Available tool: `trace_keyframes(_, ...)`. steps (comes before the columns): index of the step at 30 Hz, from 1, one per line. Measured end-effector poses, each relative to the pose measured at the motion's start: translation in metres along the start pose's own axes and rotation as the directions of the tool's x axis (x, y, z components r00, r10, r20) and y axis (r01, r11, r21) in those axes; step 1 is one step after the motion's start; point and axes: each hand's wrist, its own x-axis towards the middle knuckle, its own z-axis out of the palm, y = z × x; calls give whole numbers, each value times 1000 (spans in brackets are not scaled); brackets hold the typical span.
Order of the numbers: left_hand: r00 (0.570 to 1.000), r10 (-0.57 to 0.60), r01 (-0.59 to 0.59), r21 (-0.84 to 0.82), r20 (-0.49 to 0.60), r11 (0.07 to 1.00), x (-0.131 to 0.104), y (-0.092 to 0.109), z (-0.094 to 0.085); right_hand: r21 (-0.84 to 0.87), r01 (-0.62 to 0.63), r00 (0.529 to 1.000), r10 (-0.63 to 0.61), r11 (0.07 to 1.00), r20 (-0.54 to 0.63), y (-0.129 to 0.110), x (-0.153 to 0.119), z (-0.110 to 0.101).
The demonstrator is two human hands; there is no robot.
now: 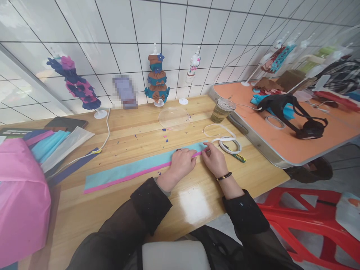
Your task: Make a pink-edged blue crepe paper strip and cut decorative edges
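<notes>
A long light blue fabric strip (pixel 132 165) with a pink layer along its near edge lies across the wooden table. My left hand (pixel 182 163) presses on its right part, fingers curled over the pink edge. At the right end of the strip, my right hand (pixel 214 159) pinches the fabric between thumb and fingers; the fingertips are partly hidden. Just right of that hand sits a roll of white tape (pixel 230 145) with a loose loop trailing off it. A small yellow-and-green tool (pixel 239 158) lies beside the roll.
Pink fabric (pixel 22 202) and folded blue and white pieces (pixel 52 146) fill the left side. A lidded cup (pixel 222 111), a clear round dish (pixel 173 119) and decorated stands (pixel 157 80) are at the back. An orange table (pixel 281 150) and red stool (pixel 292 221) stand right.
</notes>
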Motion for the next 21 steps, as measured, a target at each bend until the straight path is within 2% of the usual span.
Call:
trace_keyframes(11, 993, 117, -116, 77, 0, 990, -5, 0, 0, 57, -16, 1000, 17, 998, -17, 1, 1, -1)
trace_keyframes(21, 991, 130, -132, 80, 36, 988, -5, 2, -3, 101, -36, 999, 38, 994, -19, 4, 1, 0)
